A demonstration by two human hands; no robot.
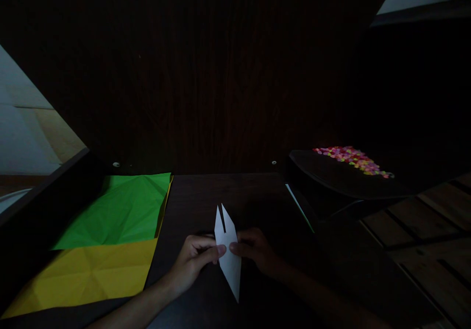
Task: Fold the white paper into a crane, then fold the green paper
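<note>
Near centre of the dark bench point(191, 196), left hand point(193, 258) and right hand point(255, 250) pinch a folded white paper point(228, 255) from either side, fingers closed on its middle. The paper is narrow, pointed near, split into two tips far. Left of it lies a yellow sheet point(88, 275), with a green sheet point(121, 211) overlapping its far part. Far right, a dark tray point(331, 177) holds small multicoloured bits point(351, 158).

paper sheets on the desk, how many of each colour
white, folded, pinched between left hand and right hand: 1
green sheet: 1
yellow sheet, partly under the green: 1
total: 3
</note>
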